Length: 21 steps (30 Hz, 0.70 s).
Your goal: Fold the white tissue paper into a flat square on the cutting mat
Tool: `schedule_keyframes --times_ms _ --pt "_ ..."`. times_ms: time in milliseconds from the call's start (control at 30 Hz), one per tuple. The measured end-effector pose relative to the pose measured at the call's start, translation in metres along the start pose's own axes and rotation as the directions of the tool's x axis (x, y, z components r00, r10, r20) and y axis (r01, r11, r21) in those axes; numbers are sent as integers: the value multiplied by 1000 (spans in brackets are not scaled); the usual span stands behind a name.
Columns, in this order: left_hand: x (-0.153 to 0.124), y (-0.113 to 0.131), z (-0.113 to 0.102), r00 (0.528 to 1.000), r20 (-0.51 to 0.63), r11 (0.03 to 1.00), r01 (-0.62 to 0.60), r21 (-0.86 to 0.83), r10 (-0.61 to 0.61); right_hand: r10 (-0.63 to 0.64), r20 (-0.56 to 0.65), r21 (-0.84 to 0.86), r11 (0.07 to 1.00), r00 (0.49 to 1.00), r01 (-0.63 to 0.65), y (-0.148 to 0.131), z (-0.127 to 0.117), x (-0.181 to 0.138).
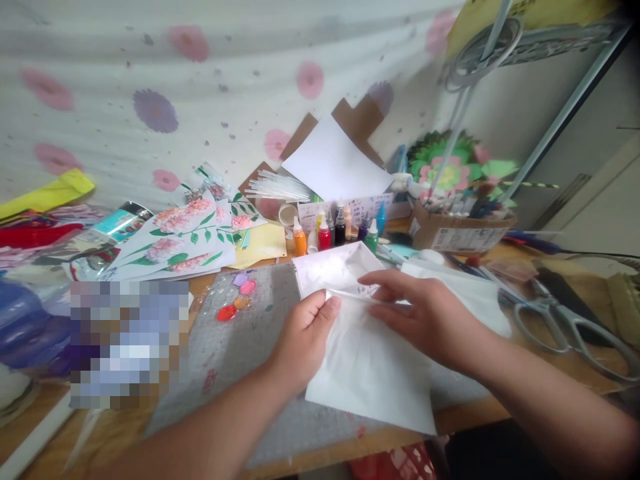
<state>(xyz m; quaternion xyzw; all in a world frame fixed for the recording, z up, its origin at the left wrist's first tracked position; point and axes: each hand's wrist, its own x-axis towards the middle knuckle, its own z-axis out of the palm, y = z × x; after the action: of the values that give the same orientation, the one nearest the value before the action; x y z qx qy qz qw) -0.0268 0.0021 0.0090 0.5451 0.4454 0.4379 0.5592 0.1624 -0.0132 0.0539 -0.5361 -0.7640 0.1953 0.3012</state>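
Observation:
A white sheet of paper (370,367) lies folded on a grey mat (250,340) in front of me. My left hand (303,340) pinches the sheet's left edge near the fold, fingers curled over it. My right hand (420,310) lies flat on the paper with its fingers stretched out along the folded top edge. A second white piece (333,270) shows just behind the fold.
Paint blobs (237,297) sit on the mat's far left. Small paint bottles (335,233) stand behind the paper. Large scissors (570,327) lie at the right. Flower paintings (185,233) lie back left, a cardboard box of supplies (460,230) back right. A blurred patch (127,343) covers something at the left.

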Motion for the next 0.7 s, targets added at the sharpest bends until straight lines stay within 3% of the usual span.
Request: schedule_keyframes --times_ms 367,467,600,700 --pt "-6 3 -2 961 -24 899 -247 363 274 24 144 -220 975 989 8 -12 -5 3" --pt "-4 4 -2 980 -2 945 -189 268 197 22 139 -227 974 990 10 -13 -5 3" --pt "0 3 -2 985 174 999 20 -33 -14 31 152 -176 984 988 -4 -11 -8 2" --pt "4 -1 -2 978 178 990 122 -74 -107 55 189 -131 991 980 -31 -5 -17 2"
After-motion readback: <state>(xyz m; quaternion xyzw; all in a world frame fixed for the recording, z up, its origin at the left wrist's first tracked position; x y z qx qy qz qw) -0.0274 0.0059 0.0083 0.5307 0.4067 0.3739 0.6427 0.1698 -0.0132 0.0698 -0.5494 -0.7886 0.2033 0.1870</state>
